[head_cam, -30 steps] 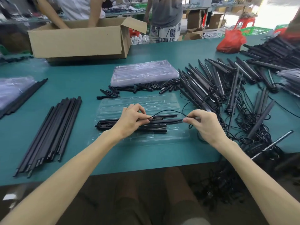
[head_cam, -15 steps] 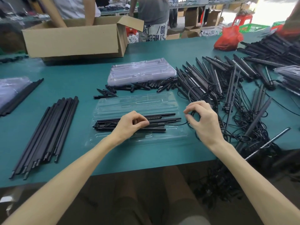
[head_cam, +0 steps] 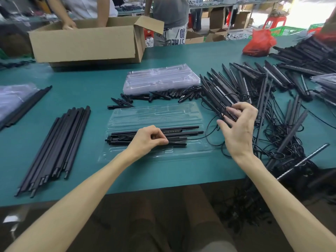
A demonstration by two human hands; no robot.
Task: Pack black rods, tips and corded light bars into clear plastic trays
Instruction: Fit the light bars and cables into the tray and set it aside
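Tray [head_cam: 198, 153]: lying on the counter [head_cam: 91, 84] before you, part filled; thin clear plastic, probably flexing if you are lifting one end
Left hand [head_cam: 147, 140]: curling over the packed pieces [head_cam: 183, 132] in the tray, pinching them
Right hand [head_cam: 236, 128]: hovering open, fingers spread, at the light bars [head_cam: 218, 93]
Light bars: likely light, stiff; you are better gripping mid-length, since cords [head_cam: 272, 142] are tangling

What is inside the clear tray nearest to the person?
In the tray, black rods and a corded light bar fill the near half; the far slots are bare. The left hand covers their middle.
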